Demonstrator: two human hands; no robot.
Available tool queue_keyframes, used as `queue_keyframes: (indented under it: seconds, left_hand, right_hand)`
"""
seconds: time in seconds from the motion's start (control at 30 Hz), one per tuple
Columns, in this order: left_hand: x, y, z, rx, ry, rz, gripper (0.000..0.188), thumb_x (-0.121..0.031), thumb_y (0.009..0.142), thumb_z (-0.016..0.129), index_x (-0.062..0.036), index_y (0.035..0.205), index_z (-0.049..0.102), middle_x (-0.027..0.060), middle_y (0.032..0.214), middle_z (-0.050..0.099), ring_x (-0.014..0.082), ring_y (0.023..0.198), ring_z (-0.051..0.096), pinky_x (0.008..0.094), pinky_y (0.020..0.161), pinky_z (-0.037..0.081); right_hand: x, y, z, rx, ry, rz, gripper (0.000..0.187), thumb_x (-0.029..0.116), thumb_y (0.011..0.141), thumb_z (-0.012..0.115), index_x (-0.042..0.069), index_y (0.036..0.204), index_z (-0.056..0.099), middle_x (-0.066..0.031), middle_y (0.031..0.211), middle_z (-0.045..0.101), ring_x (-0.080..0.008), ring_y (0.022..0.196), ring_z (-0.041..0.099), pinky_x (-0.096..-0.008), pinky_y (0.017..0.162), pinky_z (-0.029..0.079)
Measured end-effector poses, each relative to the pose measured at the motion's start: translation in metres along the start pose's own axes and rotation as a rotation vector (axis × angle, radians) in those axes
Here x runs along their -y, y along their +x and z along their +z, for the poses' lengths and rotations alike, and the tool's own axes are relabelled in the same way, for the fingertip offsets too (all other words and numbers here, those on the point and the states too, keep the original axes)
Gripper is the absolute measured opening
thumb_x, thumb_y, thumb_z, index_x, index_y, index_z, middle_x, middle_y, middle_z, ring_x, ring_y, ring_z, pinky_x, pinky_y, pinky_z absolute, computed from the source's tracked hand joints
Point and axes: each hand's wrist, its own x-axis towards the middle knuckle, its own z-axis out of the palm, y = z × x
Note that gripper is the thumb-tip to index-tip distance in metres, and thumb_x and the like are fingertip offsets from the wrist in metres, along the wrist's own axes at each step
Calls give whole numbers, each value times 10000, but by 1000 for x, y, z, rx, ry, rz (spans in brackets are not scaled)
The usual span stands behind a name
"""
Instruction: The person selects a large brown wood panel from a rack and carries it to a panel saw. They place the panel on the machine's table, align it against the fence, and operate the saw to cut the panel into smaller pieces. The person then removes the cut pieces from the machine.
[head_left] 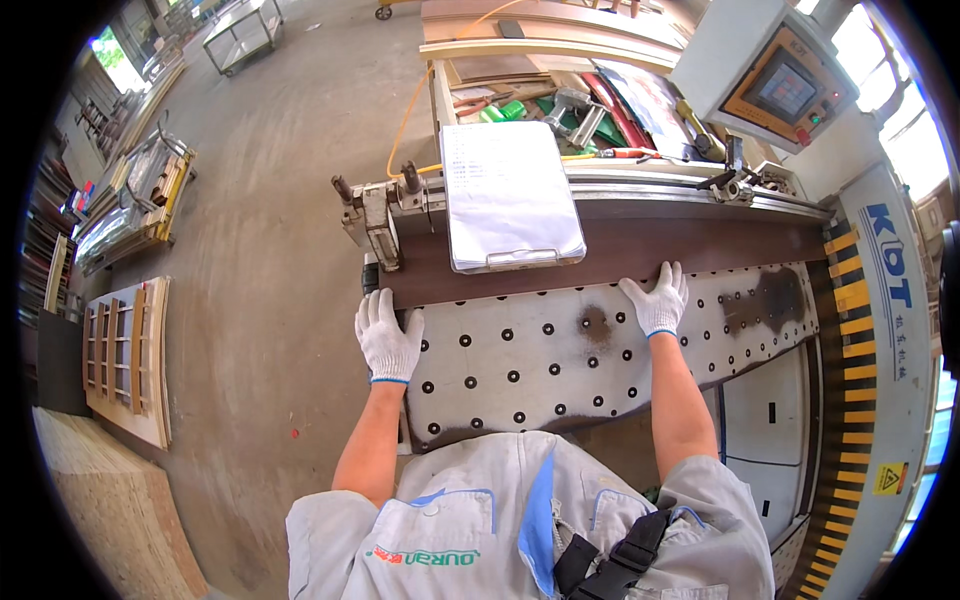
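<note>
A long dark brown board (640, 246) lies along the far side of a pale machine table (480, 402) dotted with black round studs. My left hand (388, 338), in a white knit glove, rests at the board's left end with its fingers stretched out, close to a small black knob (370, 273). My right hand (660, 302), gloved the same way, lies with fingers spread against the board's near edge. Both hands are empty. Beyond them, a clipboard with white sheets (512, 200) covers part of the board and the rail behind it.
A metal rail with a clamp-like block (378, 225) runs behind the board. Tools and scraps fill a wooden tray (437, 100) farther back. At the right stand a control panel (785, 85) and a striped machine frame (850, 350). Carts and a wooden pallet (150, 360) are on the left floor.
</note>
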Motion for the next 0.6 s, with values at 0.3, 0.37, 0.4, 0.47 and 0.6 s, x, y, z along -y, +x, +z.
queue_keyframes:
  seconds: [0.3, 0.37, 0.4, 0.47, 0.6]
  left_hand:
    - [2, -1, 2, 8, -9, -29, 642, -313, 833, 804, 3, 1355, 604, 226, 1389, 614, 423, 1328, 532, 568, 1156, 376]
    - [-4, 14, -1, -78, -88, -62, 651, -320, 843, 799, 20, 1359, 594, 231, 1355, 636, 412, 1307, 559, 536, 1148, 395]
    - [-8, 25, -1, -120, -128, -77, 656, -323, 848, 797, 28, 1361, 589, 233, 1338, 648, 407, 1296, 573, 519, 1144, 405]
    - [-17, 58, -11, -33, -465, -202, 657, -360, 886, 779, 41, 1367, 580, 229, 1282, 676, 385, 1245, 614, 471, 1114, 436]
    - [18, 97, 25, 63, -781, -382, 588, -462, 1013, 674, 41, 1311, 614, 173, 1139, 722, 308, 1098, 677, 406, 1019, 494]
  right_hand:
    - [-1, -2, 0, -9, 2, -6, 1124, 697, 747, 781, -26, 1549, 465, -228, 1672, 362, -423, 1553, 294, -480, 1287, 224]
    - [-1, -1, -1, -11, 7, -5, 1123, 695, 746, 783, -25, 1548, 466, -226, 1673, 362, -422, 1555, 291, -481, 1287, 225]
    - [-2, -2, -2, -9, 11, 1, 1122, 693, 746, 783, -24, 1548, 466, -226, 1673, 361, -422, 1556, 287, -481, 1287, 226]
    - [-1, -3, -4, -3, 18, 10, 1121, 692, 745, 784, -23, 1548, 467, -224, 1674, 360, -420, 1560, 279, -481, 1287, 226]
    - [10, -2, -8, 8, 23, -14, 1121, 689, 744, 786, -21, 1550, 466, -220, 1675, 359, -418, 1564, 268, -480, 1287, 228]
